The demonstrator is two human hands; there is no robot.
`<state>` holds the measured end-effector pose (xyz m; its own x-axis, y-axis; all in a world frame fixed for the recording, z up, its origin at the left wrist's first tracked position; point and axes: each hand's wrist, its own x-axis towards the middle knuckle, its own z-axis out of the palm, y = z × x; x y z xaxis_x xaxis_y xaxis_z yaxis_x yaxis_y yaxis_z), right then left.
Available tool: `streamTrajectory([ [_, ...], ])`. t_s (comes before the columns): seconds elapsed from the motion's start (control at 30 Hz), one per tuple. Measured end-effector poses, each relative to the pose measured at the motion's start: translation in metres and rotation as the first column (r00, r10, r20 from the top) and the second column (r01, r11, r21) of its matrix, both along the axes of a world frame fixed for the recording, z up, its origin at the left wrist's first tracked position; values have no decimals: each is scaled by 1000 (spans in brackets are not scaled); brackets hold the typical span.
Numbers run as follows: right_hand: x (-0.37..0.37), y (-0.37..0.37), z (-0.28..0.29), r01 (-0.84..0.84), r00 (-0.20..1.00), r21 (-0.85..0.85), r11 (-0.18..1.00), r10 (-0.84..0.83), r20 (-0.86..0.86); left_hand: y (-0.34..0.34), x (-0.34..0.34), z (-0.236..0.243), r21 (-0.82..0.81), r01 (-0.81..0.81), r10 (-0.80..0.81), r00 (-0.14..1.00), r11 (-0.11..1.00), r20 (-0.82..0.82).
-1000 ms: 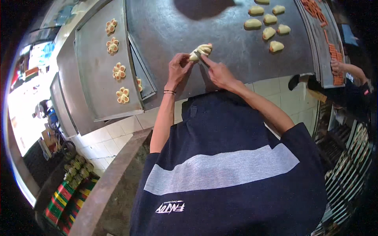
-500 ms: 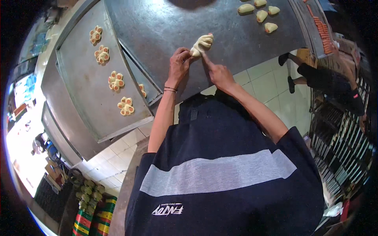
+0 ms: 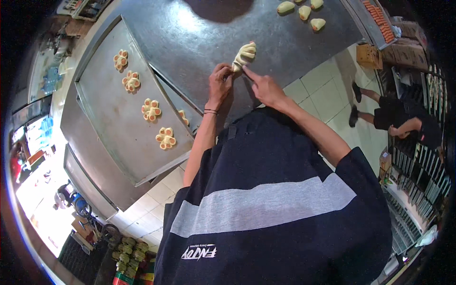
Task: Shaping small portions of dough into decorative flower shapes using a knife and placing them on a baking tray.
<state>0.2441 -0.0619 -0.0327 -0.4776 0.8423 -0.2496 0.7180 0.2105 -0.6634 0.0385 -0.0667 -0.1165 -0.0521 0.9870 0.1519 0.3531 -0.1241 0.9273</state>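
Note:
A pale dough piece with slits along one side (image 3: 245, 54) lies on the metal worktable (image 3: 199, 52), with a bit of orange filling at its far tip. My left hand (image 3: 220, 88) is closed, its thumb and fingers pinching the near left end of this dough. Coming from the right, my right hand (image 3: 267, 89) touches the dough's near end with a stretched index finger, its other fingers curled and holding nothing. Left of my left hand is a baking tray (image 3: 104, 123) with several flower-shaped dough pieces (image 3: 151, 110) with orange slices in them.
Several filled dough rolls (image 3: 304, 13) lie at the table's far right. Beyond them, a tray (image 3: 365, 23) carries orange sausages (image 3: 380, 21). Another tray (image 3: 173, 97), partly hidden, sits under the baking tray's right edge. A person in dark clothes (image 3: 403, 116) is by the racks on the right.
My view has turned a little, so the baking tray appears farther right. Both hands stay at the dough's near end. The person on the right has shifted, and a bent arm now shows.

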Motion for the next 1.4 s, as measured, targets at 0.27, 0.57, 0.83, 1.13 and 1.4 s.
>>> streamTrajectory([
  [0.27,3,-4,-32,-79,995,17,997,78,55,-4,1,0,71,-24,33,992,997,-124],
  [0.57,48,-17,-29,-226,967,-42,973,230,110,-18,-5,-8,-6,-275,266,935,961,-234],
  [0.83,143,86,1,24,967,55,998,-37,250,-29,-3,9,52,-577,515,680,815,-522],
  [1.13,144,185,-34,-61,995,699,713,-13,100,-28,48,-11,14,-677,433,455,736,-778],
  [1.4,64,200,-47,-392,891,96,915,403,-210,-28,57,4,56,-718,484,406,693,-775],
])
